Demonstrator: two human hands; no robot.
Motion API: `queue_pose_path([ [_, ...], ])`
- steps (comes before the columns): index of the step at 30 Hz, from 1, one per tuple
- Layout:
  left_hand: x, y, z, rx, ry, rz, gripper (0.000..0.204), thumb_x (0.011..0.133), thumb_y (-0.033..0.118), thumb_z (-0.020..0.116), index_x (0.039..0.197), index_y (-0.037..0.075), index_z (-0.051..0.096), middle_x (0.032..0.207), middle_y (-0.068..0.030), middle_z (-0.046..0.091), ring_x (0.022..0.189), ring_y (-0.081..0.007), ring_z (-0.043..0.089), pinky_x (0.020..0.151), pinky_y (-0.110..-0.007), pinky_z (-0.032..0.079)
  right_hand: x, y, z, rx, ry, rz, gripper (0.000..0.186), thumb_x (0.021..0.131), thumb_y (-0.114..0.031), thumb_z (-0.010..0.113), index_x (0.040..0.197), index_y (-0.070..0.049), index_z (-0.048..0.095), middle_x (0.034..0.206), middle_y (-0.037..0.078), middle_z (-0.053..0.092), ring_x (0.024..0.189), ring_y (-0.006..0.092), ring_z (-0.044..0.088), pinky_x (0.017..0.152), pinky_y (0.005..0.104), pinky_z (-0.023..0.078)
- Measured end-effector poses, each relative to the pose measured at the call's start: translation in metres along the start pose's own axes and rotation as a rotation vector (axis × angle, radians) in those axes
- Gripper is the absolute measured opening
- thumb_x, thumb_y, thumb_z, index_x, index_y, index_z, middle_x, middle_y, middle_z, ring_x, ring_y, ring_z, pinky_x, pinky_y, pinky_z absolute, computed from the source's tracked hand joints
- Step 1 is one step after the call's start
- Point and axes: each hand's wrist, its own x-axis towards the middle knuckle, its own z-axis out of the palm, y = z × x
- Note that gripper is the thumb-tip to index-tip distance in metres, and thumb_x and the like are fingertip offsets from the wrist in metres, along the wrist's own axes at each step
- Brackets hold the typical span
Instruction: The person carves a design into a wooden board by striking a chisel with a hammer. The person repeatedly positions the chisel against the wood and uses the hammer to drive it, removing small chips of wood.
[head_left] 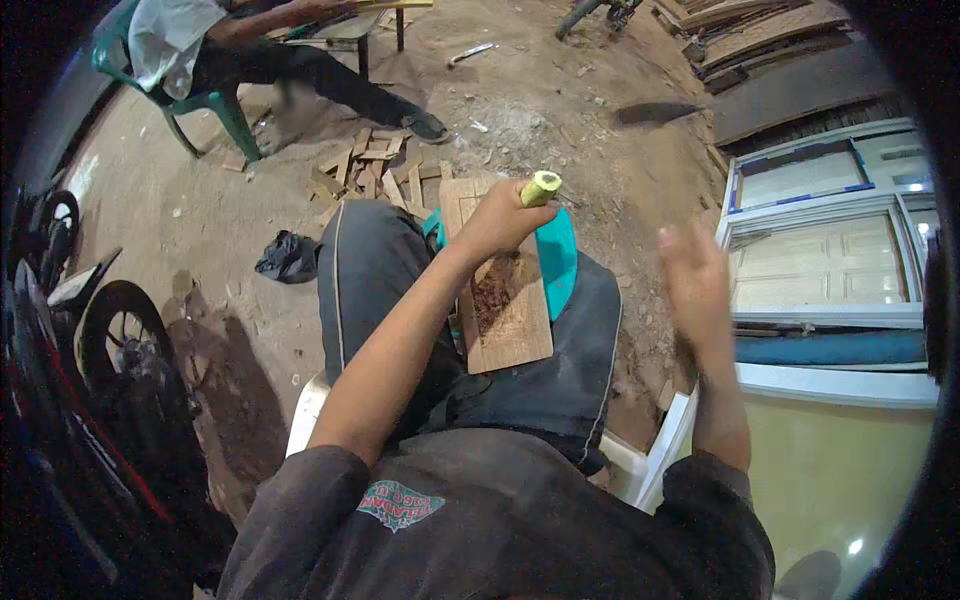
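My left hand (500, 218) is closed around a thick yellow-green handle (541, 189), whose end points up and away from me. Whatever the handle leads to is hidden by my hand and the angle. Under that hand a flat wooden board (520, 349) lies across my lap, with faint carved or drawn lines on its face. Reddish-brown wood shavings (492, 298) are heaped in its middle. A teal object (559, 262) shows from beneath the board on both sides. Off to the right, my right hand (693, 280) is raised, empty, fingers stretched out and somewhat blurred.
Beyond my knees lies a pile of wood offcuts (372, 172), with a black plastic bag (287, 257) to its left. A motorbike (125, 345) stands at left. White-framed panels (825, 315) lean close on the right. Another person sits on a green chair (232, 120) at far left.
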Motion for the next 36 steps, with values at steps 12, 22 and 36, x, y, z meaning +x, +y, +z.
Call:
queue_pose_path([
  [12, -0.003, 0.005, 0.006, 0.170, -0.017, -0.126, 0.021, 0.087, 0.023, 0.070, 0.091, 0.004, 0.063, 0.076, -0.0013, 0.058, 0.071, -0.0106, 0.052, 0.065, -0.032, 0.045, -0.024, -0.005, 0.024, -0.138, 0.105, -0.199, 0.019, 0.101, -0.027, 0.054, 0.106, -0.008, 0.051, 0.066, -0.001, 0.046, 0.047, 0.0064, 0.044, 0.040, 0.0237, 0.038],
  [22, 0.004, 0.001, 0.001, 0.270, -0.167, 0.026, 0.033, 0.090, 0.027, 0.071, 0.111, 0.004, 0.063, 0.091, -0.0033, 0.064, 0.083, -0.0104, 0.057, 0.074, -0.028, 0.049, 0.032, -0.014, 0.044, 0.624, 0.124, 0.058, 0.033, 0.085, -0.026, 0.073, 0.105, -0.001, 0.065, 0.084, 0.006, 0.067, 0.080, 0.0124, 0.063, 0.072, 0.0312, 0.051],
  [36, -0.013, 0.019, 0.005, 0.138, -0.209, -0.005, 0.028, 0.093, 0.022, 0.066, 0.111, 0.001, 0.062, 0.095, -0.0035, 0.066, 0.085, -0.0111, 0.058, 0.077, -0.030, 0.048, 0.026, -0.026, 0.081, 0.791, -0.132, 0.180, 0.033, 0.085, -0.018, 0.074, 0.109, 0.002, 0.065, 0.090, 0.010, 0.069, 0.082, 0.0136, 0.064, 0.075, 0.0315, 0.051],
])
